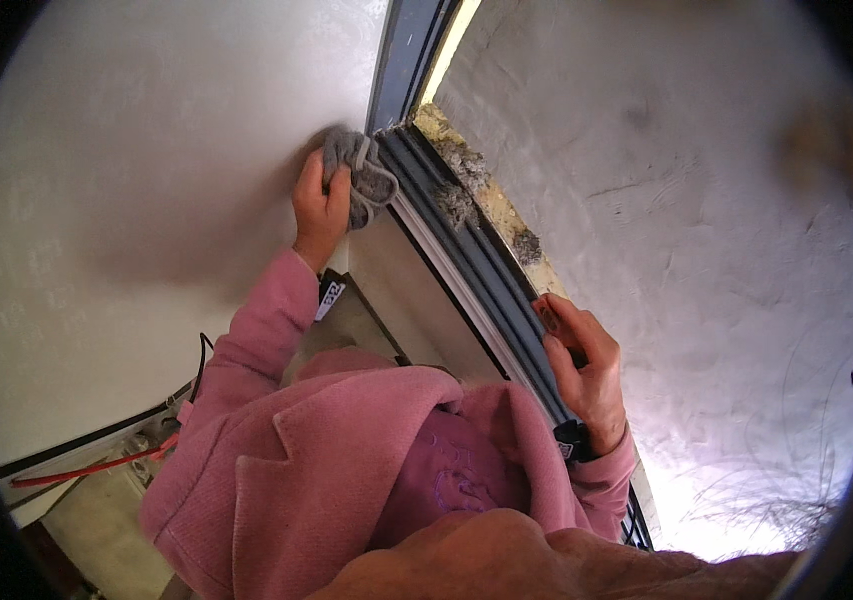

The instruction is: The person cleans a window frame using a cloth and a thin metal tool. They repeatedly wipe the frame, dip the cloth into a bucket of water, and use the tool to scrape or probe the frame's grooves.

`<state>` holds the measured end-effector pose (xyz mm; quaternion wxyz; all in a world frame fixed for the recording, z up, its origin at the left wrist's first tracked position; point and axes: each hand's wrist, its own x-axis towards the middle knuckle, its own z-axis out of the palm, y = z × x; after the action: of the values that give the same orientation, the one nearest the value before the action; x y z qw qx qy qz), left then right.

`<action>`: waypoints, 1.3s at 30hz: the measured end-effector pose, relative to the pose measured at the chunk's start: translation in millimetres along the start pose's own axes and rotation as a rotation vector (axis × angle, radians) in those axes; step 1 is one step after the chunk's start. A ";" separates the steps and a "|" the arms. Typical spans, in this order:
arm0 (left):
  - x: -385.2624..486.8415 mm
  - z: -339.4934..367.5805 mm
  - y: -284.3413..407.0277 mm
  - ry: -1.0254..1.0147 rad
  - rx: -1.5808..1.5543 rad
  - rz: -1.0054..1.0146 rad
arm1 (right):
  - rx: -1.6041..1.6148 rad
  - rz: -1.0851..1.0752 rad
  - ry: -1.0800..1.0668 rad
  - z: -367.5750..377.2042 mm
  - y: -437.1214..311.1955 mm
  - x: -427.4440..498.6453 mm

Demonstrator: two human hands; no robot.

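My left hand grips a grey cloth with pale edging, at the corner where the dark window frame meets the white wall. My right hand has its fingers closed around a small reddish-brown object, mostly hidden, at the outer edge of the frame's lower rail. The dark grey grooved metal rail runs between my two hands. Clumps of grey dirt or fluff lie on the rail and along the yellowish foam strip beside it.
A smooth white wall rises at the left, and a rough grey plaster surface spreads at the right. The upright part of the frame stands at the top. A red cable and a thin black wire are at the lower left.
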<state>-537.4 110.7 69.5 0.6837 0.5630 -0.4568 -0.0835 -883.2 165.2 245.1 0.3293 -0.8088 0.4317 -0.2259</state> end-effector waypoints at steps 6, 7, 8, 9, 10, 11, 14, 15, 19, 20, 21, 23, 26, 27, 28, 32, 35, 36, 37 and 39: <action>-37.8 5.9 8.1 -0.280 0.205 0.334 | -0.356 -0.181 0.005 18.2 -5.7 34.1; -40.1 9.6 6.5 -0.317 0.173 0.326 | -0.420 -0.202 0.005 22.3 -5.8 38.4; -41.9 12.0 4.7 -0.378 0.151 0.316 | -0.468 -0.239 0.026 26.9 -6.3 42.0; -42.2 14.0 2.4 -0.352 0.126 0.319 | -0.508 -0.272 0.046 31.8 -6.5 45.9; -42.1 14.6 0.3 -0.350 0.113 0.322 | -0.546 -0.305 0.066 36.2 -6.8 49.6; -41.9 14.8 -1.7 -0.343 0.089 0.329 | -0.579 -0.316 0.073 40.4 -7.3 53.0; -41.3 13.8 -5.5 -0.363 0.055 0.327 | -0.658 -0.344 0.090 51.8 -8.7 62.6; -41.4 13.4 -5.7 -0.371 0.052 0.323 | -0.673 -0.351 0.095 55.0 -9.0 65.5; -41.2 14.5 -4.2 -0.381 0.034 0.283 | -0.700 -0.333 0.110 65.7 -9.2 74.6; -41.1 14.9 -3.5 -0.369 0.029 0.285 | -0.704 -0.332 0.113 68.1 -8.6 76.2; -40.5 15.2 -3.0 -0.374 0.035 0.285 | -0.708 -0.331 0.116 70.7 -7.5 77.8; -39.7 15.3 -2.3 -0.357 0.035 0.315 | -0.703 -0.332 0.120 75.6 -4.5 80.5; -38.2 14.9 -2.8 -0.373 0.041 0.282 | -0.694 -0.358 0.150 82.9 2.8 84.9; -39.0 15.1 -2.7 -0.370 0.045 0.307 | -0.705 -0.368 0.154 83.9 5.1 85.0; -39.2 15.2 -3.6 -0.367 0.050 0.308 | -0.717 -0.380 0.158 85.4 8.3 85.6; -43.5 19.0 -5.5 -0.337 0.070 0.316 | -0.615 -0.397 0.176 87.2 19.3 84.6; -45.8 21.5 -6.5 -0.309 0.129 0.350 | -0.503 -0.365 0.188 84.9 26.0 81.7; -46.2 22.1 -6.8 -0.321 0.139 0.339 | -0.426 -0.356 0.213 83.2 28.0 80.1; -46.6 22.0 -7.0 -0.317 0.143 0.343 | -0.346 -0.333 0.227 80.7 30.2 78.1; -47.6 21.8 -7.2 -0.306 0.151 0.353 | -0.110 -0.228 0.314 75.0 34.6 73.4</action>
<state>-577.3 122.9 37.0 0.5664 0.5050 -0.6512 -0.0126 -815.0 114.1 174.8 0.1855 -0.8243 0.3948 -0.3610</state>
